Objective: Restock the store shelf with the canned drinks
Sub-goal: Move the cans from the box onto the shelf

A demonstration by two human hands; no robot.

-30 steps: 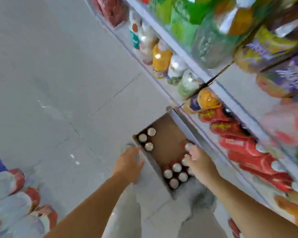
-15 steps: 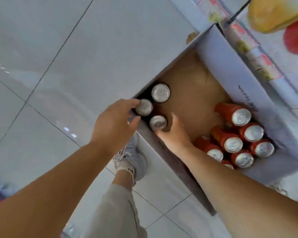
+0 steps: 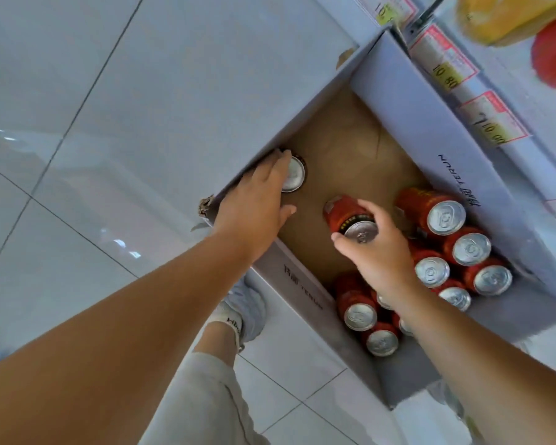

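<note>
Two hands: a person's bare arms reach from the near edge into an open box on the floor.
Box (image 3: 414,117): cardboard, pale outside, brown inside, flaps standing up. It sits on the floor just beside the foot of the shelf on the right.
Left hand (image 3: 257,194): over the box's left wall. The fingers are fairly straight and lie across the lid of the corner can, with the thumb spread to the side. The hand is open, not wrapped round anything.
Corner can (image 3: 295,175): upright against the left wall, in the far left part of the box. Its silver lid is half covered by the fingers.
Right hand (image 3: 376,252): closed on the held can, thumb and fingertips round its top rim.
Held can (image 3: 344,210): red with a silver lid, tilted, base pointing far left, over the bare middle of the box. Whether the base touches the bottom cannot be told.
Cans (image 3: 471,248): a cluster of red cans with silver lids, packed together in the near right corner of the box. Some are hidden under the right forearm.
Shelf (image 3: 472,88): pale front edge along the top right, carrying price tags (image 3: 446,65). Blurred orange and red packets sit above.
Floor (image 3: 109,123): pale glossy tiles.
Shoe (image 3: 247,313): white, near the box's left wall, below a pale trouser leg (image 3: 199,396).
</note>
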